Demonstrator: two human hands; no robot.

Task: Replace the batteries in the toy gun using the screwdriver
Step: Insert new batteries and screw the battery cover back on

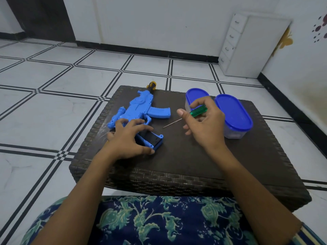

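Flat on the left half of a dark woven table [177,174]: the blue toy gun [139,110], yellow-and-black muzzle tip at the far edge, curved magazine jutting to the right, stock end nearest the person. Over that stock end, the left hand [129,138], fingers spread and curled down on the plastic, thumb against the near edge, gripping it against the tabletop. Beside the fingers, a black recess in the blue stock (contents impossible to make out). To the right of the gun and apart from it, the right hand [203,121], raised a little above the table, thumb sticking out to the left, fingertips pinching the green translucent handle of the screwdriver [198,111]. Thin metal shaft slanting down and to the left, tip close to the tabletop between the two hands; touching or not, cannot tell. Just behind the right hand, a far container [196,94] and a near container [233,112], both clear with blue oval lids, side by side on the table's right half. Underneath it all, a white tiled floor [53,112] with black line borders. By the far wall, a white drawer unit [235,46]. At the bottom edge, a dark blue garment [159,223] with a green floral print.
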